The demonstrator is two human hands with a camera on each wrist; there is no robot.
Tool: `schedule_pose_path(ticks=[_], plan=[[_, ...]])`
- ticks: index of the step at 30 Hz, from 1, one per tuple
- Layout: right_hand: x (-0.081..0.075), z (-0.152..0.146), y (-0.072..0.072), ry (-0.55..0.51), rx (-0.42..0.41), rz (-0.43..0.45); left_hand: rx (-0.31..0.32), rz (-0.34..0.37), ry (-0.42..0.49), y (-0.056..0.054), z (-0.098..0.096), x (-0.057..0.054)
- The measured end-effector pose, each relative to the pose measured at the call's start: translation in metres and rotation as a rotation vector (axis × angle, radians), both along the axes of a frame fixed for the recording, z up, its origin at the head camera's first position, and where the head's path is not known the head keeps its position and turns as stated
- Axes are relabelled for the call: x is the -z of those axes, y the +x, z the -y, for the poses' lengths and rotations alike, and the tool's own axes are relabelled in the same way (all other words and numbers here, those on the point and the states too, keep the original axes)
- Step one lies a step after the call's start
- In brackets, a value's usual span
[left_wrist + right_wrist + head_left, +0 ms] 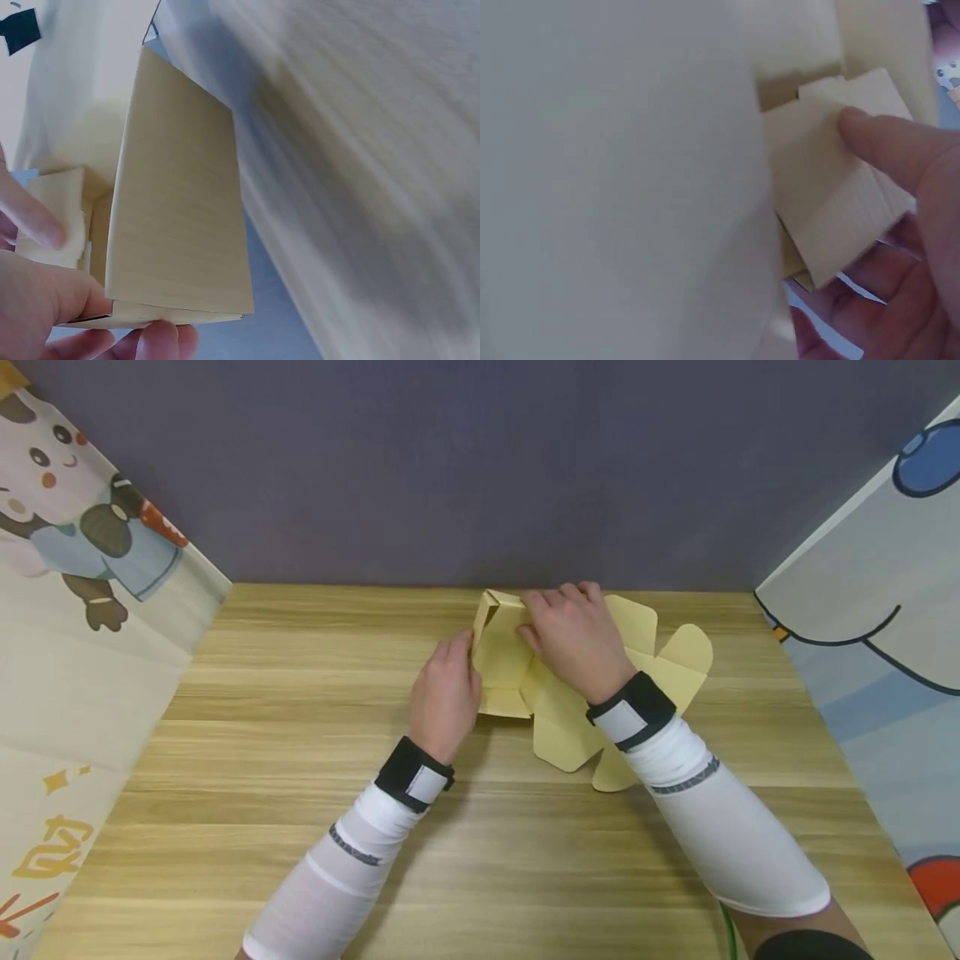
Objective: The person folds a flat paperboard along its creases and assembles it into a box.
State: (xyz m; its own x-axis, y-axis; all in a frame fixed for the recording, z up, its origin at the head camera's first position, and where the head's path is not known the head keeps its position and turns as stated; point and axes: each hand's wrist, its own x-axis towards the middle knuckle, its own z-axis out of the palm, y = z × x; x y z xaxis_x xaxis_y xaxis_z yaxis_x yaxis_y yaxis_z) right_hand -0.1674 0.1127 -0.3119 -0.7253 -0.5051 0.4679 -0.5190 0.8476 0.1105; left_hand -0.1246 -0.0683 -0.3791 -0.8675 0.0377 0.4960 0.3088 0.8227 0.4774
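Note:
A pale yellow cardboard box (504,653), partly folded up, lies at the back of the wooden table. Its left and far walls stand up, while its lid and rounded flaps (686,647) spread out flat to the right. My left hand (446,697) grips the left wall, with the thumb inside and fingers underneath in the left wrist view, where a wide panel (180,195) fills the middle. At the far side, my right hand (573,639) pinches a folded flap (829,180), its thumb pressing on the face. The palm hides part of the box's middle.
Behind the table (300,827) rises a dark grey-blue panel (480,468). Printed cartoon cloths hang at the left (97,677) and right (862,610). A thin green cord (727,931) shows beside the right forearm at the near edge.

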Motion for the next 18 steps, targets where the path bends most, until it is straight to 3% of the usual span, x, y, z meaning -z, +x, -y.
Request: schedule_pose_path(ticks=[18], plan=[[0.012,-0.006,-0.013,-0.008,-0.015,-0.146,-0.012,0.035,-0.020,0.012,-0.009,-0.012]])
